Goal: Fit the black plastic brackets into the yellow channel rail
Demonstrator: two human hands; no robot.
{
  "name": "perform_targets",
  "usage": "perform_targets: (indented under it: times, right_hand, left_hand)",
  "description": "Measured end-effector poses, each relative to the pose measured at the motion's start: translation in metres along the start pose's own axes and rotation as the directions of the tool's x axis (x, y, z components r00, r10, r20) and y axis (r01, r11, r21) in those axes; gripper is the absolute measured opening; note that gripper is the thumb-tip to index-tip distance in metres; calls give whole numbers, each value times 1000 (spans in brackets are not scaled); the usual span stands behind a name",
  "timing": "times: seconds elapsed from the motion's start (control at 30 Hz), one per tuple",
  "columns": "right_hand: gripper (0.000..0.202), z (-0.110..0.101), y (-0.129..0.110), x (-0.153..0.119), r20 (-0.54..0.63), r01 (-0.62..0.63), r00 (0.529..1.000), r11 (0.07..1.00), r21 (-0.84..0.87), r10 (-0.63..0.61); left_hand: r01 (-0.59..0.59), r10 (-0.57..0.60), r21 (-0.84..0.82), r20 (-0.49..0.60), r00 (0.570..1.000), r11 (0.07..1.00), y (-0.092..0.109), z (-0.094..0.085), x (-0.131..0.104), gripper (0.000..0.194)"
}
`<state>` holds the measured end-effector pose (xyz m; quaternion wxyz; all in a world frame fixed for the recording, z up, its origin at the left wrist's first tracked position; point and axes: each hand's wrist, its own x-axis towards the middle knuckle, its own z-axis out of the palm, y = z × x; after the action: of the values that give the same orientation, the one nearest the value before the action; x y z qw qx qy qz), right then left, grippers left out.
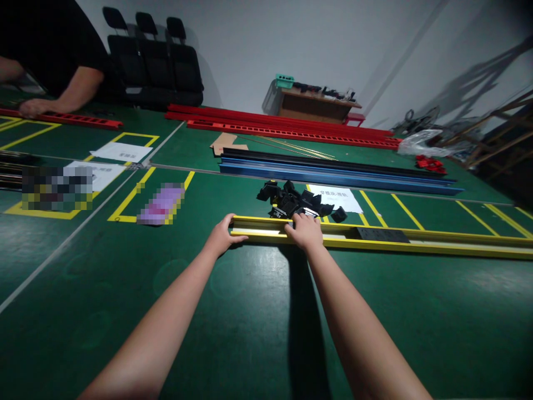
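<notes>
Yellow rail (383, 245) ran rightward over the green surface (250, 322), black insert (383, 235) in its channel | left hand (222, 236) pinched its left end between thumb and fingers | right hand (307, 232) reached into the channel nearby, could not tell whether pinching anything | black pieces (287, 201) lay piled just beyond | blue rail (333, 175), then red rails (291, 129), farther back

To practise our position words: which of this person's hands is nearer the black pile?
Right. The right hand is at the yellow rail, beside the black pile; the left hand holds the rail's left end, farther away.
</notes>
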<state>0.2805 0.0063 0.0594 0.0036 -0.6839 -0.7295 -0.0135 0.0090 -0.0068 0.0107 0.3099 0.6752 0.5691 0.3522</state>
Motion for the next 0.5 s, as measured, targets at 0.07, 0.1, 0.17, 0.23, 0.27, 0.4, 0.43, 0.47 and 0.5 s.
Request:
perform_targets:
  times: [0.07, 0.1, 0.17, 0.23, 0.27, 0.4, 0.43, 0.47, 0.5]
  right_hand:
    - [39, 0, 0, 0, 1, 3, 1000, 1000, -1, -3]
    - [38, 0, 0, 1, 6, 3, 1000, 1000, -1, -3]
    - [38, 0, 1, 1, 16, 2, 1000, 1000, 1, -2]
    - [38, 1, 1, 1, 15, 2, 1000, 1000, 3, -3]
    - [38, 1, 1, 1, 10, 3, 1000, 1000, 3, -3]
    - [45, 1, 2, 1, -16, -6, 1000, 1000, -3, 6]
    - [47, 1, 2, 1, -17, -9, 1000, 1000, -3, 9]
    - [46, 0, 2, 1, -12, -11, 1000, 1000, -1, 11]
    - [45, 0, 1, 1, -6, -12, 1000, 1000, 3, 12]
  left_hand:
    - [-3, 3, -2, 5, 1000, 1000, 0, 0, 0, 75]
    - [-3, 3, -2, 5, 1000, 1000, 0, 0, 0, 75]
    - [3, -3, -1, 2, 1000, 1000, 0, 0, 0, 76]
    - [4, -4, -4, 2, 1000, 1000, 0, 1, 0, 76]
    - [3, -3, -4, 2, 1000, 1000, 0, 1, 0, 75]
    - [5, -5, 8, 0, 1000, 1000, 1, 0, 0, 74]
    - [5, -5, 10, -3, 1000, 1000, 1, 0, 0, 75]
    - [4, -4, 9, -4, 1000, 1000, 1, 0, 0, 75]
    - [4, -4, 7, -5, 1000, 1000, 1, 0, 0, 75]
